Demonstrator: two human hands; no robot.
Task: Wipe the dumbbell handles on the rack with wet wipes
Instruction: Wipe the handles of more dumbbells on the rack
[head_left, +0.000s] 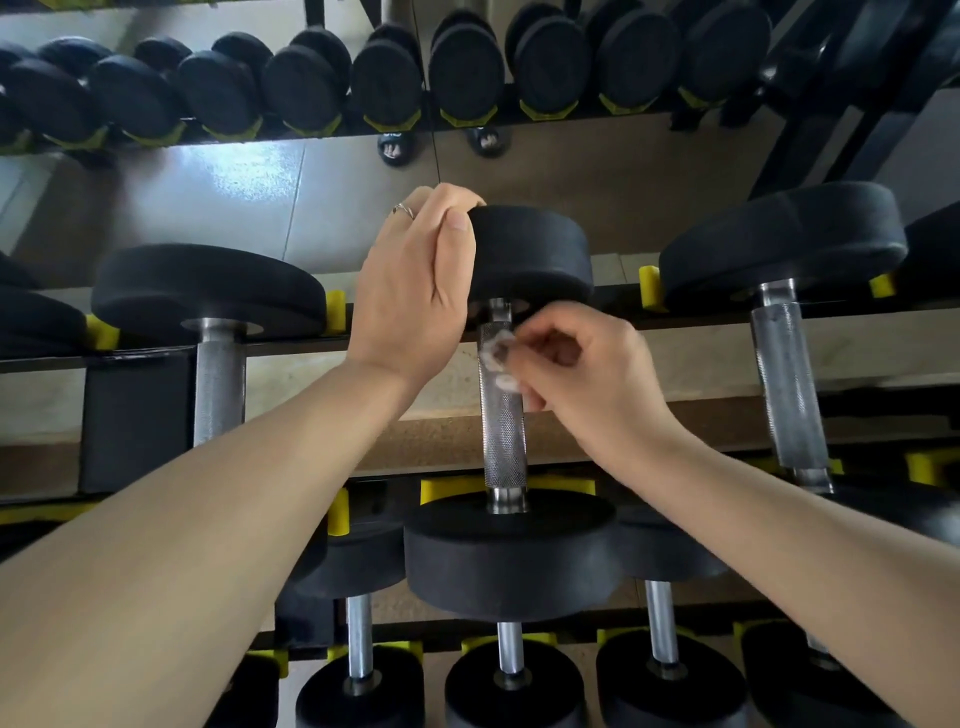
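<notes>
a: two hands on one dumbbell (511, 395), the middle one on the rack (291, 347). how does the left hand (415, 291) sit?

b: its fingers (457, 208) are curled over the rim of the far black weight head (530, 254), thumb laid along the head's side. a ring (404, 210) shows on one finger.

a: and the right hand (587, 374)?

b: just below the left fingers and to their right. its fingers (530, 358) are bunched together, pinching a small crumpled wet wipe (496, 358), pressed against the upper part of the knurled steel handle (501, 415), just under the far head.

a: how much of the wipe shows?

b: only a pale scrap between the fingertips and the handle; the rest is hidden in the hand.

a: where's the near head (511, 556)?

b: well below both sets of fingers, at the handle's lower end, resting by a yellow cradle (441, 488).

a: neighbours?

b: one dumbbell (215, 332) well left of the left fingers, another (784, 312) well right of the right fingers, each apart from the hands. smaller dumbbells (511, 675) sit on the tier below, and a row of black dumbbells (363, 83) lines the far rack above the fingers.
</notes>
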